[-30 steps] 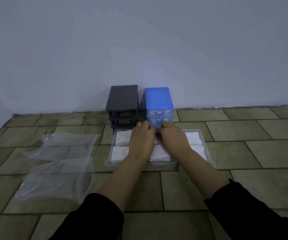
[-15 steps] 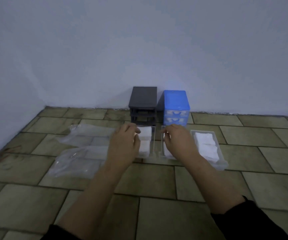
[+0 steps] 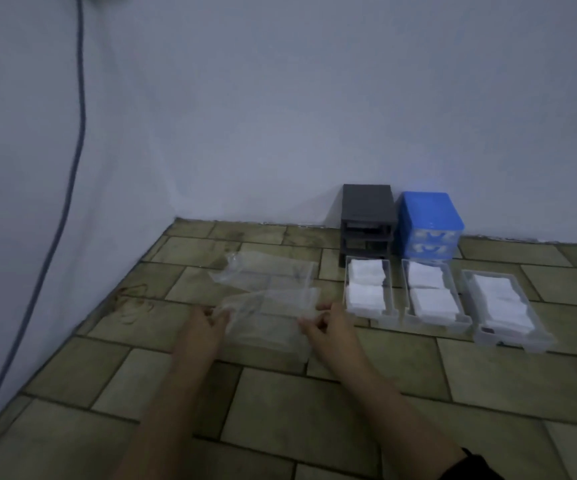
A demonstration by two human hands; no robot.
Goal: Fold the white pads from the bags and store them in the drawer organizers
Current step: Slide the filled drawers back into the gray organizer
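Observation:
Two clear plastic bags lie on the tiled floor, a near bag (image 3: 266, 323) and a far bag (image 3: 262, 271). My left hand (image 3: 204, 329) pinches the near bag's left edge. My right hand (image 3: 328, 327) pinches its right edge. Three clear drawers stand side by side to the right: the left drawer (image 3: 389, 292), the middle drawer (image 3: 453, 318) and the right drawer (image 3: 529, 339). Each holds folded white pads (image 3: 365, 282). Behind them against the wall stand a dark grey organizer (image 3: 366, 206) with open slots and a blue organizer (image 3: 429, 209) with two drawers in it.
A white wall runs along the back and the left side. A blue cable (image 3: 72, 168) hangs down the left wall to the floor. Bare tiles (image 3: 314, 410) stretch in front of the bags and drawers.
Both hands left the drawers and moved left to the near plastic bag, which they now pinch at its edges. The view has swung left, and the three drawers stand apart.

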